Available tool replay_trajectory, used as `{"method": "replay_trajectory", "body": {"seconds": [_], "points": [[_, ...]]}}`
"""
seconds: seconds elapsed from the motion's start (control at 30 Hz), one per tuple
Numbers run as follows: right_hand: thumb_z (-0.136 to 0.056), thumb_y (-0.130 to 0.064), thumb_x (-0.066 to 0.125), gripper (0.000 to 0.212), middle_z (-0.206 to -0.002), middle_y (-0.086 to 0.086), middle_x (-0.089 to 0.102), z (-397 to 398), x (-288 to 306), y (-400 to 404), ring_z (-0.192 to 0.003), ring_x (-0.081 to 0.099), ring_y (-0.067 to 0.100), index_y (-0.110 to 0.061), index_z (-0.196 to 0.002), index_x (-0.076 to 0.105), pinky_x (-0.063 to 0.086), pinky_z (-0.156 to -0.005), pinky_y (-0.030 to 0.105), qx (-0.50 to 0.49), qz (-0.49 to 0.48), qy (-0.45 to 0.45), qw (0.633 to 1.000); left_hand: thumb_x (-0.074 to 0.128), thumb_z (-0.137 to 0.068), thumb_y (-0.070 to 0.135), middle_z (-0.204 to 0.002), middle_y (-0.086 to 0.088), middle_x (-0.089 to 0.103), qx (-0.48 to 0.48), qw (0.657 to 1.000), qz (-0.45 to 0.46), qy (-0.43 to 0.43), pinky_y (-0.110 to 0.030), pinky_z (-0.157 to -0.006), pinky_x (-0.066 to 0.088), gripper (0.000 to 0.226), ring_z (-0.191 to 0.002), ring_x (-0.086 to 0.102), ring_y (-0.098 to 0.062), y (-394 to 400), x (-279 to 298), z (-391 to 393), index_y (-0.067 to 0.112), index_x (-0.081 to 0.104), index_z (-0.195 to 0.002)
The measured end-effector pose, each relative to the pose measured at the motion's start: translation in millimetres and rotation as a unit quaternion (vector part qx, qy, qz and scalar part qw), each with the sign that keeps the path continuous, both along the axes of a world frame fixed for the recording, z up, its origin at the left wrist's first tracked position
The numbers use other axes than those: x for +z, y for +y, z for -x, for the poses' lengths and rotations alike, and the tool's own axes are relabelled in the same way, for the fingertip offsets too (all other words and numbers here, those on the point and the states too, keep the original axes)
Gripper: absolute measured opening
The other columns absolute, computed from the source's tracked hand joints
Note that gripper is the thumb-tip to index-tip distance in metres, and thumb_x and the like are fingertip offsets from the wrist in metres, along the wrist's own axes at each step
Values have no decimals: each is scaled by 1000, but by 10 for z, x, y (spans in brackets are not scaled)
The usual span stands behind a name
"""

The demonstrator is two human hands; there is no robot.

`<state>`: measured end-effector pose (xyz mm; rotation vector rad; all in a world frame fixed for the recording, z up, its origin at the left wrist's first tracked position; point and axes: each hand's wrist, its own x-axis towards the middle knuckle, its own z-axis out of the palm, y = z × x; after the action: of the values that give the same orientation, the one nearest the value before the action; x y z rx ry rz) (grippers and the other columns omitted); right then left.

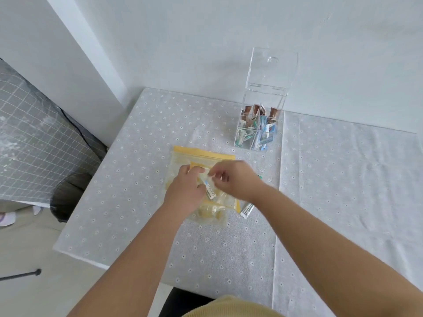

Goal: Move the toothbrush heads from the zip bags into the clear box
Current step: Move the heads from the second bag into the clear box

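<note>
Several yellow-topped zip bags [183,156] lie stacked in the middle of the table. My left hand [185,191] rests on the top bag and pinches it near its opening. My right hand [233,179] grips the same bag's edge from the right. A wrapped toothbrush head [209,191] shows between the two hands, inside or at the mouth of the bag. Another wrapped head [247,210] lies on the cloth under my right wrist. The clear box [258,124] stands at the back with its lid [272,67] up, holding several wrapped heads in compartments.
The table has a white flowered cloth [206,248] and stands against a white wall. Its left edge drops to the floor beside a grid-patterned covered object [34,145]. A dark tripod leg [20,274] lies on the floor at lower left.
</note>
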<state>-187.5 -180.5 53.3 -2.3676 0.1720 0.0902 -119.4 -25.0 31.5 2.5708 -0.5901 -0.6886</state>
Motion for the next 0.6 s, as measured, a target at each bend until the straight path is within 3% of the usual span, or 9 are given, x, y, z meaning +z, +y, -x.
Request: {"method": "replay_trajectory", "body": {"seconds": [0.07, 0.17, 0.23, 0.33, 0.47, 0.6], "points": [[-91, -19, 54, 24, -101, 3, 68, -47, -225, 184, -93, 63, 20, -15, -110, 69, 53, -82, 35, 79, 121, 103, 984, 48, -90, 17, -145, 4, 33, -5, 1000, -1, -2, -34, -72, 49, 47, -85, 59, -18, -17, 7, 9, 28, 46, -135], [-92, -33, 55, 28, -102, 5, 62, -135, -468, 294, -97, 62, 28, -11, -106, 66, 50, -72, 34, 12, 190, 210, 959, 47, -88, 13, -146, 8, 32, -5, 1000, -3, 3, -38, -75, 54, 50, -87, 61, -17, -28, 3, 18, 29, 46, -135], [-91, -37, 57, 28, -99, 4, 58, -180, -540, 309, -92, 61, 27, -11, -99, 64, 47, -67, 32, -15, 204, 226, 952, 49, -87, 12, -145, 10, 33, -5, 1000, 3, 14, -39, -79, 54, 50, -89, 61, -16, -30, -17, 30, 30, 47, -134], [-89, -28, 57, 20, -101, 4, 58, -242, -578, 324, -93, 61, 27, -12, -101, 61, 43, -66, 32, -34, 213, 226, 950, 52, -89, 16, -145, 11, 33, -1, 999, 15, 28, -38, -84, 53, 48, -96, 59, -14, -21, -46, 54, 33, 48, -133], [-85, -20, 58, 8, -96, 3, 60, -282, -658, 315, -77, 58, 24, -13, -81, 59, 42, -65, 30, -72, 173, 229, 955, 50, -89, 18, -153, 11, 24, 2, 999, 22, 37, -38, -85, 51, 48, -102, 58, -17, 16, -27, 69, 35, 49, -133], [-82, -25, 65, 19, -92, 3, 65, -239, -673, 270, -84, 64, 24, -12, -95, 64, 48, -67, 29, -95, 136, 240, 957, 50, -90, 16, -158, 12, 15, -18, 1000, 14, 17, -40, -92, 48, 50, -119, 49, -20, 27, -15, 80, 36, 49, -135]]}}
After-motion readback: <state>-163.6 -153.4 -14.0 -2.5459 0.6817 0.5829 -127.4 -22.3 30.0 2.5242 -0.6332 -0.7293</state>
